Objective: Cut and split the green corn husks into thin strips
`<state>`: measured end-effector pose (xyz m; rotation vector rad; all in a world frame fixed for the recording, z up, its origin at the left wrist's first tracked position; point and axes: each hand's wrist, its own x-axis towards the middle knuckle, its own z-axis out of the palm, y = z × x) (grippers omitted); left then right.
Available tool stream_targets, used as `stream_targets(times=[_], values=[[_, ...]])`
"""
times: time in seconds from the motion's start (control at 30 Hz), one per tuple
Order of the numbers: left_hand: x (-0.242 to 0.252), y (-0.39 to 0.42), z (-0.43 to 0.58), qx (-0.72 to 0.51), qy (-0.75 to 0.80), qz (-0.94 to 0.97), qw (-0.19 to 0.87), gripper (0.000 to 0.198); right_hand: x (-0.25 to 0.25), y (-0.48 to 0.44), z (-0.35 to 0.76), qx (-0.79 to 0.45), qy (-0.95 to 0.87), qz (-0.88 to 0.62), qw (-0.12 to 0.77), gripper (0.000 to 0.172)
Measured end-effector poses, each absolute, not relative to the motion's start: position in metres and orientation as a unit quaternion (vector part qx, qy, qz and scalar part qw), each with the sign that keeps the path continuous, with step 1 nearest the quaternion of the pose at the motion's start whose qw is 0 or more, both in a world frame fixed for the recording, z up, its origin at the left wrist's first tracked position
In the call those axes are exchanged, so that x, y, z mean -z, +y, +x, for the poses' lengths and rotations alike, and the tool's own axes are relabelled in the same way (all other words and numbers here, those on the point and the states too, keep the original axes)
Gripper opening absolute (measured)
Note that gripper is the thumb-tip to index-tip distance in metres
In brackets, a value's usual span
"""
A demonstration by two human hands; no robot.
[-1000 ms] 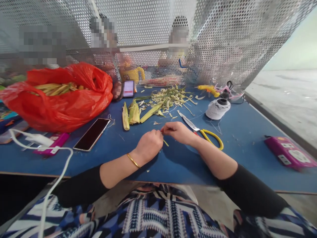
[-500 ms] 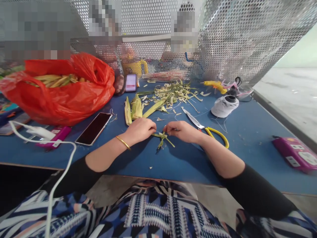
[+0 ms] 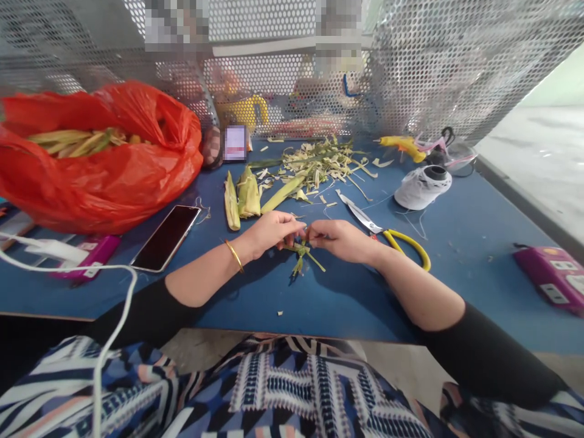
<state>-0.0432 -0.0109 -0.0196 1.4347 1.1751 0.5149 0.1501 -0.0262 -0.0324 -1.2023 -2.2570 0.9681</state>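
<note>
Hands, left [image 3: 272,232] and right [image 3: 340,238], pinch leaf strips [image 3: 302,252] between them.

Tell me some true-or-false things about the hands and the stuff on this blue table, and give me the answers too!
1. The left hand and the right hand both pinch the bundle of green leaf strips. True.
2. The right hand holds the scissors. False: they lie on the table beside it.
3. The red bag has long leaves in it. True.
4. The phone has a lit screen. False: it is dark.
5. A gold bangle sits on the left wrist. True.
6. The white thread spool stands on the phone. False: it stands on the table, past the scissors.
</note>
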Motion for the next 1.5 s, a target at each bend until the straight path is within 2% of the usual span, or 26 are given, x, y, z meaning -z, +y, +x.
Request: stream_targets(times=[0.23, 0.37, 0.43, 0.53, 0.67, 0.77, 0.87, 0.97, 1.1, 1.17, 1.37, 1.5], values=[[0.024, -0.013, -0.033, -0.234, 0.512, 0.493, 0.664, 0.03, 0.031, -0.025, 0.151, -0.367, -0.813, -0.389, 0.229, 0.02], [0.027, -0.013, -0.038, -0.234, 0.484, 0.462, 0.705, 0.016, 0.035, -0.023, 0.151, -0.434, -0.759, -0.409, 0.262, 0.016], [0.028, -0.013, -0.041, -0.234, 0.478, 0.453, 0.715, 0.015, 0.039, -0.023, 0.151, -0.471, -0.721, -0.427, 0.278, 0.016], [0.029, -0.013, -0.041, -0.237, 0.472, 0.456, 0.716, 0.02, 0.042, -0.024, 0.149, -0.468, -0.696, -0.447, 0.31, 0.018], [0.032, -0.016, -0.038, -0.243, 0.471, 0.481, 0.699, 0.018, 0.04, -0.028, 0.143, -0.425, -0.681, -0.482, 0.352, 0.022], [0.035, -0.018, -0.036, -0.251, 0.465, 0.508, 0.68, 0.015, 0.035, -0.032, 0.139, -0.511, -0.619, -0.48, 0.353, 0.026], [0.037, -0.019, -0.036, -0.266, 0.45, 0.528, 0.67, 0.015, 0.032, -0.032, 0.138, -0.591, -0.538, -0.461, 0.386, 0.022], [0.039, -0.018, -0.038, -0.264, 0.438, 0.538, 0.67, 0.013, 0.032, -0.027, 0.142, -0.561, -0.541, -0.484, 0.398, 0.021], [0.039, -0.017, -0.041, -0.264, 0.425, 0.542, 0.675, 0.014, 0.034, -0.021, 0.151, -0.52, -0.644, -0.481, 0.291, 0.014], [0.039, -0.017, -0.041, -0.267, 0.422, 0.543, 0.675, 0.014, 0.035, -0.021, 0.152, -0.494, -0.679, -0.472, 0.267, 0.014], [0.038, -0.017, -0.04, -0.267, 0.426, 0.535, 0.679, 0.016, 0.036, -0.024, 0.148, -0.356, -0.746, -0.497, 0.266, 0.006], [0.039, -0.018, -0.04, -0.279, 0.435, 0.53, 0.672, 0.021, 0.033, -0.024, 0.147, -0.339, -0.76, -0.497, 0.246, 0.01]])
